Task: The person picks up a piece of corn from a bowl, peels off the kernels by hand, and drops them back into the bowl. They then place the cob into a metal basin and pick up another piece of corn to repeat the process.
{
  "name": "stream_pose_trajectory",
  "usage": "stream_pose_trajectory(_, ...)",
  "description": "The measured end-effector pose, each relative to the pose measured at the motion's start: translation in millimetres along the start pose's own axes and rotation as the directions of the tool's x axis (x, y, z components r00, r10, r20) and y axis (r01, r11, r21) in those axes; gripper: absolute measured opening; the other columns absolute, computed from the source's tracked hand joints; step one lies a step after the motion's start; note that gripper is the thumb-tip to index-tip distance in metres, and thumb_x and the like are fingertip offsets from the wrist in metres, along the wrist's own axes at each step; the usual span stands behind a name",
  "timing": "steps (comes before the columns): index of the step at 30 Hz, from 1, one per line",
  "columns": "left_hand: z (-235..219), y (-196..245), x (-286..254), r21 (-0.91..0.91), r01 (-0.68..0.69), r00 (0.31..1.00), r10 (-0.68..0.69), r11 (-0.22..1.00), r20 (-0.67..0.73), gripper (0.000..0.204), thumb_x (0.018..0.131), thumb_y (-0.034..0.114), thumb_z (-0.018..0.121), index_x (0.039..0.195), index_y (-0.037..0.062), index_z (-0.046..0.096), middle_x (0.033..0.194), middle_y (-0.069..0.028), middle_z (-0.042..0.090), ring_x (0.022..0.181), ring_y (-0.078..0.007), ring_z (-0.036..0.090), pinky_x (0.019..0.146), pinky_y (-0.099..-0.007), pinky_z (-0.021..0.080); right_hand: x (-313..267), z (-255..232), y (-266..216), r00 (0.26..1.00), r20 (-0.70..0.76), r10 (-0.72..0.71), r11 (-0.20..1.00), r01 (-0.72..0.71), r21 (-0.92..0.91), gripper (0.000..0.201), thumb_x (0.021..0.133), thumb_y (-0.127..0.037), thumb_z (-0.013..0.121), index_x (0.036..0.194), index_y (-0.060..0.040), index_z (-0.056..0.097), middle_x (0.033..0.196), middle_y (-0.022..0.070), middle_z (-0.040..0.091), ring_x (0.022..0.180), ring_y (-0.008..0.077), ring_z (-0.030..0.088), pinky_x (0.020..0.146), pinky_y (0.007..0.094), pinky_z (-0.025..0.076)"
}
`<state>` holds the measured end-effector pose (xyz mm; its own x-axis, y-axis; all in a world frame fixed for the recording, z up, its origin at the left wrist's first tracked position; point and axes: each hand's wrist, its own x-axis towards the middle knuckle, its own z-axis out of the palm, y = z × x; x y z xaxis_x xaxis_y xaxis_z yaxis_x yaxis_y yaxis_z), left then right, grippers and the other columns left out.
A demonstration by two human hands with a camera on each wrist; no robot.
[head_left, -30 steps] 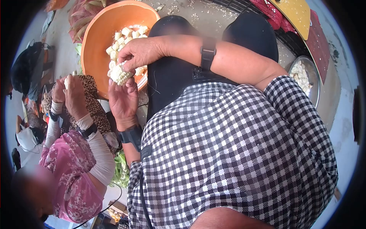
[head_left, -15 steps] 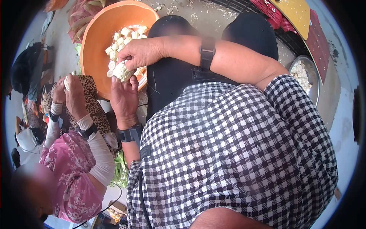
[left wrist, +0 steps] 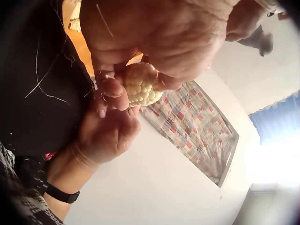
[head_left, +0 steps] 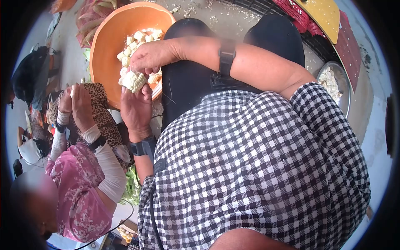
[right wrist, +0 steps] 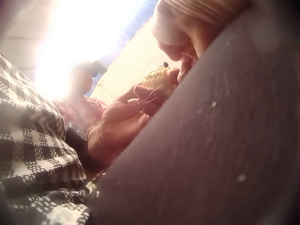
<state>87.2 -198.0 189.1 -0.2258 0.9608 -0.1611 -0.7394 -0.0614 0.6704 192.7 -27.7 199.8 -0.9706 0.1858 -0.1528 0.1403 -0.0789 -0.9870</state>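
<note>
In the head view a short piece of pale corn cob [head_left: 134, 82] with rows of kernels is held over the near rim of an orange basin [head_left: 102, 54]. My left hand [head_left: 136, 110], palm up, grips it from below between thumb and fingers. From above, my right hand [head_left: 153, 56] curls its fingers and thumb onto the cob's upper end. The left wrist view shows the kernels [left wrist: 142, 91] between the two hands. In the right wrist view the right thumb meets the end of the cob [right wrist: 155, 77]. More cob pieces [head_left: 126, 52] lie inside the basin.
At left another person [head_left: 79, 187] in a pink floral top holds a small white piece in both hands. A metal bowl [head_left: 348, 89] of pale pieces stands at far right. A black crate [head_left: 321, 46] and yellow board [head_left: 318, 16] are upper right. Mesh-bagged corn [head_left: 89, 23] lies behind the basin.
The cob piece has turned a little between my hands, and its kernel rows now face up. My right fingers have shifted slightly on it. Both arms stay about where they were.
</note>
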Motion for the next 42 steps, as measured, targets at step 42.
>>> stream_pose_trajectory(42,-24.6,-9.8,6.8,-0.243,-0.078,0.995,0.060,0.967,-0.081,0.051,0.088,0.018,0.053,0.129,-0.0049,0.035,0.123,-0.0187,0.045,0.099,-0.0245,0.049,0.086,-0.0323,0.043,15.0,8.5,4.3,0.972,-0.156,-0.174,0.944,0.120,-0.307,0.027,0.084,-0.028,0.063,0.098,-0.0047,0.062,0.089,0.0052,0.061,0.086,0.0135,0.056,0.078,0.0284,0.046)
